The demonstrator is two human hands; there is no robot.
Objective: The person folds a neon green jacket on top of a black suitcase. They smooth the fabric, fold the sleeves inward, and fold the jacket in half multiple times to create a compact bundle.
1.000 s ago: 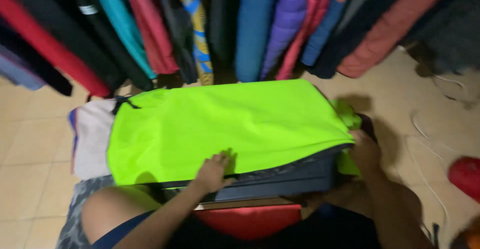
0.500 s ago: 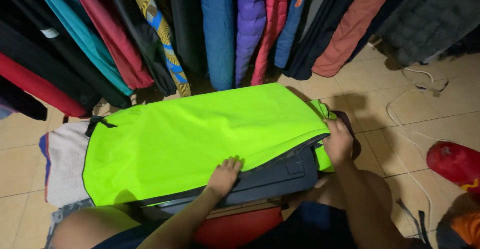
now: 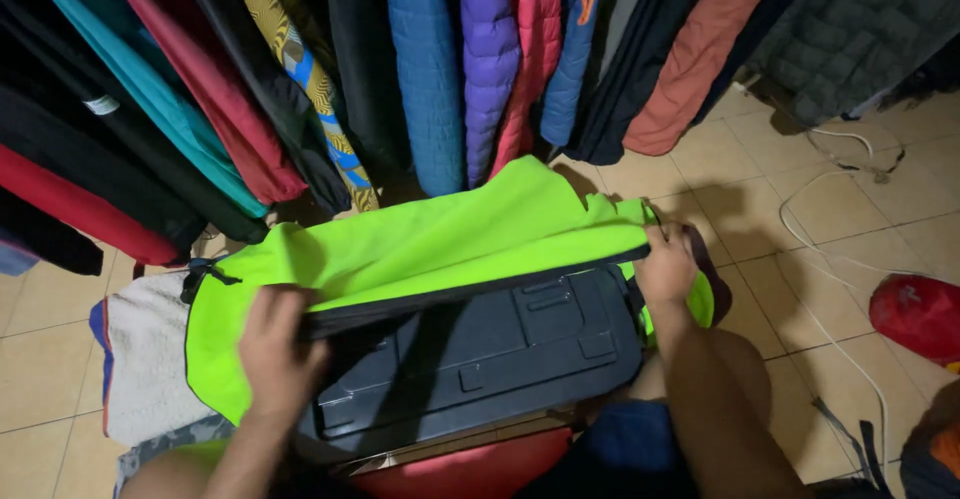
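A neon yellow-green garment (image 3: 430, 239) with a dark edge lies over a dark grey plastic case (image 3: 480, 354) in front of me. My left hand (image 3: 275, 349) grips the garment's dark edge at its left side. At the right end of that same edge my right hand (image 3: 665, 264) pinches the fabric. The edge is lifted and folded back, so the case lid shows beneath it. Something red (image 3: 470, 469) lies under the case, near my knees.
Many jackets hang in a row at the back, among them blue (image 3: 425, 69), purple (image 3: 490, 59) and red (image 3: 210, 89) ones. A pale cloth (image 3: 140, 359) lies on the tiled floor at left. A white cord (image 3: 830, 249) and a red object (image 3: 920, 314) are at right.
Both hands have taken hold of the garment's front edge and pulled it back away from me, uncovering the dark case. The camera has moved in closer.
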